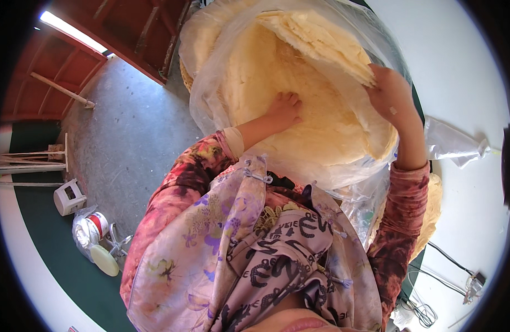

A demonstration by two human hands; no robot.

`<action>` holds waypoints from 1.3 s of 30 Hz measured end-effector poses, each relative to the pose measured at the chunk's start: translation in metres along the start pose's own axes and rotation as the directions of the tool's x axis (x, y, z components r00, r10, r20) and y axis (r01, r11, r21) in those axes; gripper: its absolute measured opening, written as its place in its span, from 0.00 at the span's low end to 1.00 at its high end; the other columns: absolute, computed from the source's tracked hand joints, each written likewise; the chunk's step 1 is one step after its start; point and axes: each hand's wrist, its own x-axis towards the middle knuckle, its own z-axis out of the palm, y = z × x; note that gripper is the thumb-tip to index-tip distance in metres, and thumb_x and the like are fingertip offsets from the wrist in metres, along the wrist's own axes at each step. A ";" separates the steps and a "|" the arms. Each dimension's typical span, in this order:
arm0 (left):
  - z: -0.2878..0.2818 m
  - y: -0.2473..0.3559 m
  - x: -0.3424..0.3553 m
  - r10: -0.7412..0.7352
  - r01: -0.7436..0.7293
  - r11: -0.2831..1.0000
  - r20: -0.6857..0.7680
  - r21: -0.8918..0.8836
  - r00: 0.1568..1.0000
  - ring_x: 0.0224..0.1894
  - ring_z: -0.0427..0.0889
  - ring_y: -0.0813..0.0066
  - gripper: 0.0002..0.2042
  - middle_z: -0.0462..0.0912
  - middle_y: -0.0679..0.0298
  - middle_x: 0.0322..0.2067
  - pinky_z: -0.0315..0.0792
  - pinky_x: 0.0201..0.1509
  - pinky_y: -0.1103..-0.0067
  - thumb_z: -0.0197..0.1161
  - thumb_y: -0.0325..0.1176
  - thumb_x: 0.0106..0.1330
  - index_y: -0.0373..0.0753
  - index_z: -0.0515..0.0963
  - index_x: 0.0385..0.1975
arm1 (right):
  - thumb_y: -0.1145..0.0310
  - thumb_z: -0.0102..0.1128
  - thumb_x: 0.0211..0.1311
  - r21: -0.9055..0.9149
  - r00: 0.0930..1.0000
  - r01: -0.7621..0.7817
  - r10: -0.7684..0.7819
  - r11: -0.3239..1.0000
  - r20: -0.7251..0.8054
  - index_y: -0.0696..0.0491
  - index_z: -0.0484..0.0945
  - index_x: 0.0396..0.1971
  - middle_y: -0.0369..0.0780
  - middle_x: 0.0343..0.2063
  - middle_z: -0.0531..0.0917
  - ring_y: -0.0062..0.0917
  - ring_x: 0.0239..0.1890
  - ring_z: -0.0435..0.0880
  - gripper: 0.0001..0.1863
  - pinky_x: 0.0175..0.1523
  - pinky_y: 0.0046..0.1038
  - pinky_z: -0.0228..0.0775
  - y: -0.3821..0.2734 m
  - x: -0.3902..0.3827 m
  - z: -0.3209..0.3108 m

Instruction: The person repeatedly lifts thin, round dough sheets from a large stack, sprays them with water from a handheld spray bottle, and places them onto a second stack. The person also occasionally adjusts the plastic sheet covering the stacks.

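Observation:
A stack of large, thin, pale-yellow flatbreads (249,83) lies inside a wide clear plastic bag (202,105), which is spread open around it. My left hand (285,109) is on the top sheet near the middle, its fingers curled in; whatever they may pinch is hidden. At the far right of the stack, my right hand (392,95) grips the edge of a folded-up flap of flatbreads (327,41). This flap is lifted off the sheets beneath, and its torn, layered edge shows at my fingers.
Clear plastic (457,143) hangs at the white wall on the right; cables (423,312) lie below. More flatbread (430,216) shows beside my right sleeve. On the left are red-brown doors (127,33), a white stool (70,197), a bucket (93,227) and grey floor (138,122).

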 end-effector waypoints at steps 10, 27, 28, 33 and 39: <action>-0.012 0.015 0.106 -0.046 0.036 0.997 -0.153 -0.069 0.987 0.65 0.59 0.59 0.28 0.65 0.54 0.60 0.53 0.67 0.61 0.57 0.49 0.63 0.36 0.68 0.56 | 0.71 0.60 0.53 0.054 0.992 -0.124 0.122 0.991 0.032 0.57 0.77 0.33 0.50 0.27 0.80 0.47 0.33 0.77 0.08 0.37 0.38 0.70 0.015 0.014 -0.043; -0.123 0.032 0.073 0.243 -0.488 0.873 -0.868 0.001 0.433 0.61 0.68 0.59 0.36 0.71 0.59 0.58 0.57 0.65 0.64 0.76 0.34 0.44 0.43 0.70 0.57 | 0.73 0.58 0.50 -0.054 0.998 -0.045 0.043 0.997 -0.045 0.55 0.79 0.36 0.50 0.28 0.81 0.46 0.34 0.80 0.11 0.38 0.38 0.72 0.037 0.002 -0.040; -0.149 0.042 0.068 0.208 -0.465 0.885 -0.883 -0.013 0.421 0.59 0.70 0.59 0.38 0.73 0.60 0.56 0.61 0.63 0.65 0.78 0.31 0.39 0.44 0.70 0.56 | 0.74 0.57 0.49 -0.062 0.997 -0.073 0.072 0.995 -0.019 0.55 0.79 0.36 0.50 0.28 0.81 0.47 0.35 0.80 0.12 0.38 0.39 0.73 0.031 0.001 -0.036; -0.227 0.078 0.086 0.470 -0.316 0.881 -0.570 0.352 0.675 0.52 0.77 0.61 0.32 0.78 0.61 0.50 0.71 0.49 0.65 0.71 0.28 0.43 0.47 0.72 0.54 | 0.72 0.59 0.47 -0.055 0.986 -0.118 0.123 0.992 0.113 0.53 0.81 0.30 0.44 0.26 0.84 0.38 0.33 0.85 0.08 0.35 0.38 0.76 -0.002 -0.010 -0.012; -0.223 0.061 0.080 0.383 -0.382 0.923 0.009 -0.039 0.924 0.38 0.82 0.56 0.21 0.83 0.56 0.33 0.74 0.41 0.69 0.65 0.24 0.45 0.43 0.78 0.43 | 0.71 0.64 0.47 0.154 0.970 -0.014 0.051 0.988 -0.239 0.55 0.75 0.49 0.48 0.43 0.80 0.40 0.46 0.80 0.24 0.49 0.38 0.72 -0.015 -0.065 0.015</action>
